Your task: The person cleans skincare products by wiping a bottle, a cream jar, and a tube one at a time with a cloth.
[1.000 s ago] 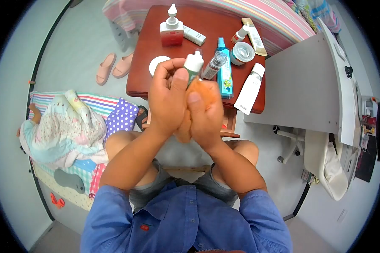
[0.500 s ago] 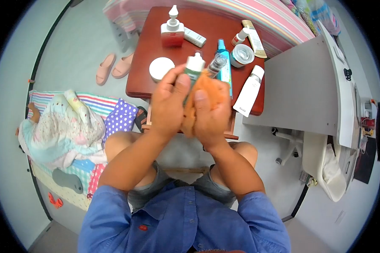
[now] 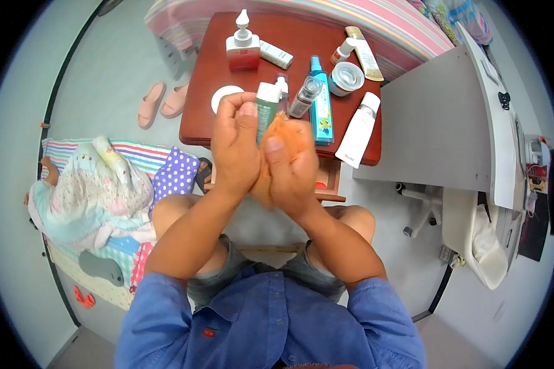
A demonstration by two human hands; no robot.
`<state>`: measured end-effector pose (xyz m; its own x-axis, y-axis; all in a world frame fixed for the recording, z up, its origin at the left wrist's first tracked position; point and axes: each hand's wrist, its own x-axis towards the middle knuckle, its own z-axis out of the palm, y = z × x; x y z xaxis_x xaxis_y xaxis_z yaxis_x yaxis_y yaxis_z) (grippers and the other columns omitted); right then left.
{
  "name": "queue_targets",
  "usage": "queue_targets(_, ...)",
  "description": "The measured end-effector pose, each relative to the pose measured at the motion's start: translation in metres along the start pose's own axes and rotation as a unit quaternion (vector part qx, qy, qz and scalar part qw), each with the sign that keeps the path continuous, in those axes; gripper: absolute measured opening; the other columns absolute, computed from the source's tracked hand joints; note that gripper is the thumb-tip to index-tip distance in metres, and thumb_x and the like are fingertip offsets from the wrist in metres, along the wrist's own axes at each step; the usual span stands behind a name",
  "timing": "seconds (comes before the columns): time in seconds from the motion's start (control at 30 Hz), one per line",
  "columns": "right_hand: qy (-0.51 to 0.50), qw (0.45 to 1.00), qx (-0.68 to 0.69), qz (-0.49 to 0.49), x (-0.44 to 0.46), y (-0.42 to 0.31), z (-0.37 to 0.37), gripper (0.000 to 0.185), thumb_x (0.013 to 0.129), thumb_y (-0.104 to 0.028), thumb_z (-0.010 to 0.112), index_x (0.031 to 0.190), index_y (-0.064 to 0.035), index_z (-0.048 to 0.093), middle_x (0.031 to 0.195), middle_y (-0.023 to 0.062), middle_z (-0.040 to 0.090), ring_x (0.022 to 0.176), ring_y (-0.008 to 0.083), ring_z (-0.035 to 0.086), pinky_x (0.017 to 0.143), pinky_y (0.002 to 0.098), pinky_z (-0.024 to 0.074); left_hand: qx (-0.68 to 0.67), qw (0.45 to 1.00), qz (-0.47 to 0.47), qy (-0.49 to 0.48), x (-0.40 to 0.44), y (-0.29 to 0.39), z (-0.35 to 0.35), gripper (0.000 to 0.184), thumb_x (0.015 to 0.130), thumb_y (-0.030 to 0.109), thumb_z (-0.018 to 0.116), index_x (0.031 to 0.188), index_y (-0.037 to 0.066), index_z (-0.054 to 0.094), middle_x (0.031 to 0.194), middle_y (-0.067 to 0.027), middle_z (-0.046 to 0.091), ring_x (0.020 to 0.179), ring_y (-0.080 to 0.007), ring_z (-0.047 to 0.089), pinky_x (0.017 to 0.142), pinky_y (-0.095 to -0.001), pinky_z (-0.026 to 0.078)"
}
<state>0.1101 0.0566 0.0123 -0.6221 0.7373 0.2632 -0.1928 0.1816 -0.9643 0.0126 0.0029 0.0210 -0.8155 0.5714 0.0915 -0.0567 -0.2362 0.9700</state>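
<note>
My left hand point(image 3: 235, 147) is closed round a green bottle with a white cap point(image 3: 266, 109), held upright above the front edge of the red-brown table point(image 3: 194, 120). An orange cloth point(image 3: 295, 136) is gripped in my right hand point(image 3: 289, 169), pressed close to the bottle's lower part, which the hands hide. Just beyond the hands stand a clear-capped bottle point(image 3: 305, 97) and a blue spray bottle point(image 3: 321, 111). A round white lid point(image 3: 226, 97) is partly covered by my left fingers.
On the table are a red pump bottle point(image 3: 243, 52), a small white tube point(image 3: 276, 55), a jar point(image 3: 346, 79), a gold tube point(image 3: 364, 54) and a white tube point(image 3: 359, 132). An open drawer point(image 3: 331, 178) lies below. At left, a person's arm point(image 3: 50, 169) shows beside bedding point(image 3: 98, 184).
Both hands have shifted slightly left with the bottle and the cloth. The cloth is bunched more tightly, and the bottle's green body shows more.
</note>
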Motion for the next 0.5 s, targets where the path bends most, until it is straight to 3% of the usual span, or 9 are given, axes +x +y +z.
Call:
queue_targets(0.1, -0.033, 0.999, 0.019, -0.035, -0.001, -0.005, 0.002, 0.024, 0.105, -0.024, 0.057, 0.116, -0.0042, 0.052, 0.100, 0.0020, 0.057, 0.091, 0.0087, 0.052, 0.083, 0.0265, 0.0462, -0.027, 0.999, 0.006, -0.039, -0.007, 0.003, 0.005, 0.027, 0.107, 0.021, 0.052, 0.124, 0.001, 0.056, 0.107, -0.0059, 0.061, 0.095, -0.0101, 0.057, 0.086, -0.0265, 0.048)
queue_targets(0.13, 0.005, 0.999, 0.038, -0.017, 0.003, -0.009, -0.001, 0.025, 0.105, -0.026, 0.056, 0.116, -0.0041, 0.052, 0.100, 0.0021, 0.056, 0.090, 0.0088, 0.052, 0.083, 0.0269, 0.0464, 0.026, 0.996, 0.065, -0.064, -0.011, 0.005, 0.006, 0.030, 0.105, 0.022, 0.056, 0.124, -0.001, 0.057, 0.110, -0.0071, 0.060, 0.094, -0.0108, 0.057, 0.083, -0.0269, 0.049)
queue_targets(0.27, 0.096, 0.991, 0.089, 0.009, 0.024, -0.004, -0.031, 0.038, 0.109, -0.034, 0.048, 0.124, -0.0006, 0.054, 0.113, 0.0085, 0.063, 0.098, 0.0136, 0.061, 0.088, 0.0291, 0.0508, 0.107, 0.980, 0.095, -0.141, -0.021, 0.006, 0.009, 0.032, 0.103, 0.023, 0.061, 0.124, -0.002, 0.059, 0.112, -0.0090, 0.060, 0.095, -0.0112, 0.057, 0.081, -0.0273, 0.049)
queue_targets(0.37, 0.074, 0.990, 0.116, 0.033, 0.031, -0.008, -0.045, 0.042, 0.110, -0.036, 0.044, 0.126, 0.0013, 0.055, 0.118, 0.0110, 0.064, 0.102, 0.0158, 0.062, 0.092, 0.0306, 0.0508, 0.022, 0.980, -0.008, -0.198, -0.019, 0.002, 0.012, 0.037, 0.104, 0.030, 0.058, 0.122, -0.003, 0.061, 0.100, -0.0069, 0.061, 0.087, -0.0100, 0.056, 0.076, -0.0254, 0.048)
queue_targets(0.4, 0.039, 0.987, 0.152, 0.044, 0.032, -0.010, -0.046, 0.044, 0.110, -0.036, 0.042, 0.127, 0.0024, 0.056, 0.119, 0.0119, 0.064, 0.103, 0.0166, 0.062, 0.094, 0.0312, 0.0504, -0.010, 0.973, -0.096, -0.209, -0.018, 0.004, 0.007, 0.040, 0.106, 0.033, 0.056, 0.126, -0.002, 0.058, 0.099, -0.0050, 0.063, 0.085, -0.0085, 0.057, 0.077, -0.0249, 0.049)
queue_targets(0.43, 0.039, 0.987, 0.152, 0.044, 0.031, -0.013, -0.043, 0.044, 0.110, -0.036, 0.042, 0.127, 0.0024, 0.056, 0.119, 0.0119, 0.064, 0.103, 0.0166, 0.062, 0.094, 0.0312, 0.0504, -0.009, 0.973, -0.095, -0.209, -0.014, 0.000, 0.002, 0.040, 0.106, 0.033, 0.056, 0.126, -0.002, 0.058, 0.099, -0.0050, 0.063, 0.085, -0.0085, 0.057, 0.077, -0.0249, 0.049)
queue_targets(0.5, -0.005, 0.984, 0.164, 0.075, 0.029, -0.019, -0.038, 0.049, 0.110, -0.038, 0.041, 0.130, 0.0044, 0.056, 0.120, 0.0126, 0.064, 0.107, 0.0173, 0.062, 0.097, 0.0319, 0.0487, -0.211, 0.939, -0.191, -0.195, -0.003, -0.003, -0.001, 0.041, 0.106, 0.034, 0.056, 0.129, 0.000, 0.055, 0.107, -0.0043, 0.064, 0.091, -0.0071, 0.059, 0.081, -0.0251, 0.051)
